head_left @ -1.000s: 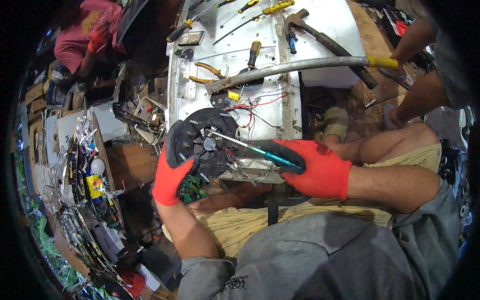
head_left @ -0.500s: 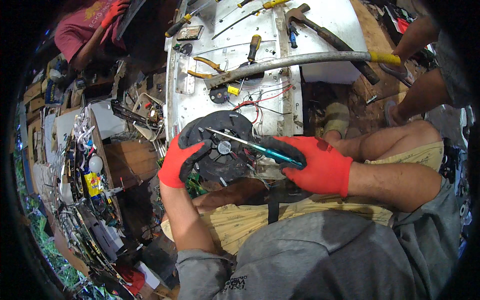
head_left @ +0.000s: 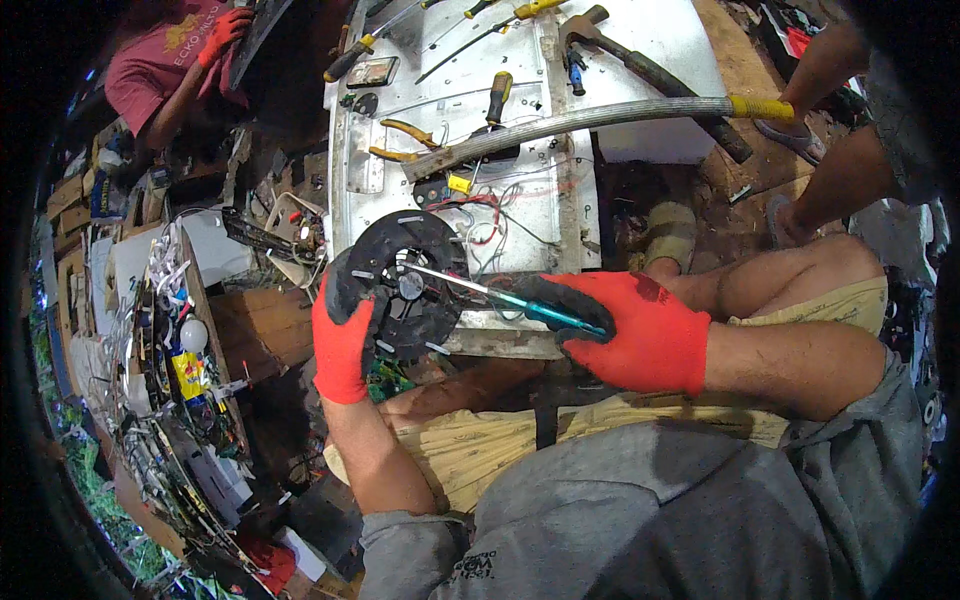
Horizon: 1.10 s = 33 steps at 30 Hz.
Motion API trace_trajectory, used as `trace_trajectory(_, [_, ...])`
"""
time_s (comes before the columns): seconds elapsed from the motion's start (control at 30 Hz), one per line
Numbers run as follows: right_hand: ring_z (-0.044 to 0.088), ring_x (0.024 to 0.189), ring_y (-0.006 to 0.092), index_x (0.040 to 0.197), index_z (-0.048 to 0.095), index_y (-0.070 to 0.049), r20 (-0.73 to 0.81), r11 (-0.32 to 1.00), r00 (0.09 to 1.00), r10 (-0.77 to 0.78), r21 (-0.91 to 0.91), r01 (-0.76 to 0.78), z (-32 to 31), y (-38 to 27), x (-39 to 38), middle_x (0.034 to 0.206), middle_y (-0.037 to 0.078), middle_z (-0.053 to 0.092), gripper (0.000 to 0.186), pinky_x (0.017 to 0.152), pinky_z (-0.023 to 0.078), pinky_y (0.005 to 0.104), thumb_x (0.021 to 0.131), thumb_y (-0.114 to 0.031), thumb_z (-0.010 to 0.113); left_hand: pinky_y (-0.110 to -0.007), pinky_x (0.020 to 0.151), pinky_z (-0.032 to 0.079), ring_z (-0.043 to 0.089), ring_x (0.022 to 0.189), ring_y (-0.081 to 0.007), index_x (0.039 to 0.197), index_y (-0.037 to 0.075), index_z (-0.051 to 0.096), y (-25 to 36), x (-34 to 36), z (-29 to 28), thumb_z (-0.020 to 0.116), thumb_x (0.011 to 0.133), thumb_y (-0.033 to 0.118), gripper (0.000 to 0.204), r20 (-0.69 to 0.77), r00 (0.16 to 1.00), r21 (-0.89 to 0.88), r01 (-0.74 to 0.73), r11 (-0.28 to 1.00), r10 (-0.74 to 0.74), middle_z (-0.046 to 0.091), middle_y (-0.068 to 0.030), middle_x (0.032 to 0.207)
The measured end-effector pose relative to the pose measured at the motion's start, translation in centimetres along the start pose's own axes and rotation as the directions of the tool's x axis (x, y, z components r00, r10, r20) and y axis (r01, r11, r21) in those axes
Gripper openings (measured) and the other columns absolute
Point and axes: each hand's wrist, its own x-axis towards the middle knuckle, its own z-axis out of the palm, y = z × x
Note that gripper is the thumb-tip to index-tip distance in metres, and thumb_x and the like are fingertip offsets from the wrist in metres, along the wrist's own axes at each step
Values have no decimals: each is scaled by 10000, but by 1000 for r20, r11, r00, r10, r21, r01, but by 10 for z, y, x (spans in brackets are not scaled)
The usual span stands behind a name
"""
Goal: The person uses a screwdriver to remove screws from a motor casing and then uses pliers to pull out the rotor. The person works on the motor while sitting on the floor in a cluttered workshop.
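Note:
My left hand (head_left: 345, 335), in a red glove with dark fingers, grips the left rim of a round black motor part (head_left: 432, 234). Several short metal pins stick out around the disc, and a pale round hub (head_left: 411, 287) sits in its middle. My right hand (head_left: 640, 330), gloved the same way, is closed around the teal handle of a screwdriver (head_left: 540, 311). The shaft slants up and left across the disc, its tip at the inner ring just above the hub. Whether the tip touches there I cannot tell. Thin red and dark wires (head_left: 490, 222) lie behind the disc.
Beyond the disc, a white metal panel (head_left: 360, 215) carries orange-handled pliers (head_left: 408, 132), a yellow-black screwdriver (head_left: 499, 98), a braided hose (head_left: 590, 117) and a hammer (head_left: 650, 75). Electronic scrap (head_left: 190, 400) is piled at left. A gloved co-worker (head_left: 165, 85) is far left; another person's legs (head_left: 825, 150) stand right.
The disc has shifted left and turned in my left hand, showing its pins differently. The screwdriver tip has moved left and slightly down, from across the disc's upper part to the inner ring.

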Motion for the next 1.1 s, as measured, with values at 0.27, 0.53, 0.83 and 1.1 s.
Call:
trace_trajectory(0.27, [691,837,342,1303,580,-49,-94,993,989,-110,25,113,13,8,2,923,180,695,489,739,547,409,828,-150,630,-344,1036,417,565,1175,-204,1370,-22,513,0,-8,4,668,852,91,552,-4,993,174,-116,978,118,607,-114,1284])
trace_trajectory(0.53, [688,844,350,1300,578,-32,-105,983,981,-162,73,170,12,4,-1,924,190,690,487,735,541,413,828,-142,631,-340,1064,401,553,1210,-201,1371,-41,507,8,-10,16,632,843,52,550,-60,993,180,-85,980,97,595,-132,1315])
trace_trajectory(0.83, [688,824,322,1302,577,-22,-98,986,992,-79,138,92,9,1,-3,934,197,687,497,735,538,396,826,-144,651,-343,1077,398,548,1229,-212,1377,-41,492,14,-11,20,598,835,12,555,-83,992,232,-69,970,90,584,-147,1325])
trace_trajectory(1.1, [647,781,161,1329,573,-20,283,672,925,254,636,-379,-25,-22,3,883,50,700,454,729,524,315,895,-131,649,-391,1082,406,563,1233,-323,1319,-15,544,24,-15,27,589,784,8,538,-26,962,472,-227,852,271,587,-190,1305])
